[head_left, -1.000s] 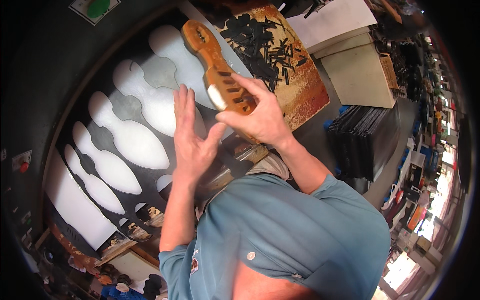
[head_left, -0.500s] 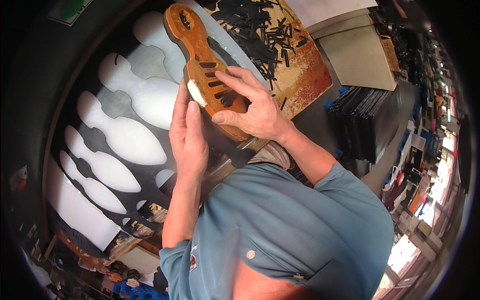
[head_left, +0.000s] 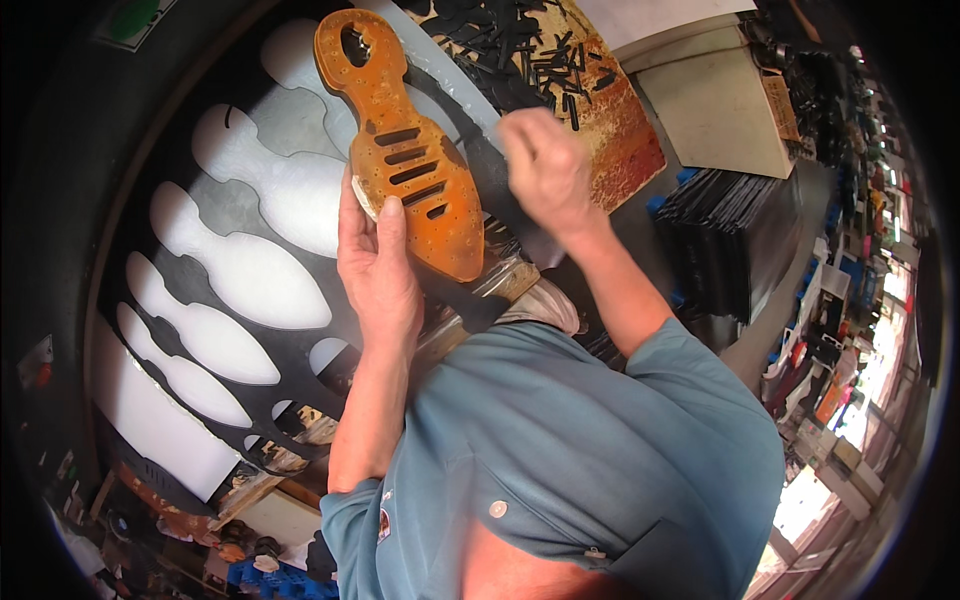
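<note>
Over the black sheet (head_left: 170, 300) of cut-out shapes, the left hand (head_left: 375, 265) is gripping the orange die (head_left: 405, 155) by its edge while the blurred right hand (head_left: 545, 165), seemingly loosely curled, is hovering beside it, suggesting inspection before careful placement.

The person wears a blue-grey short-sleeved polo shirt (head_left: 600, 450) with white buttons and a small chest emblem.

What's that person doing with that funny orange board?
A person is working with bare hands over a black sheet that has long rounded shapes cut out of it. The left hand holds one edge of an orange, rusty-looking paddle-shaped plate with slots and a hole. The right hand is lifted beside it, blurred. A heap of small black pieces lies behind.
</note>
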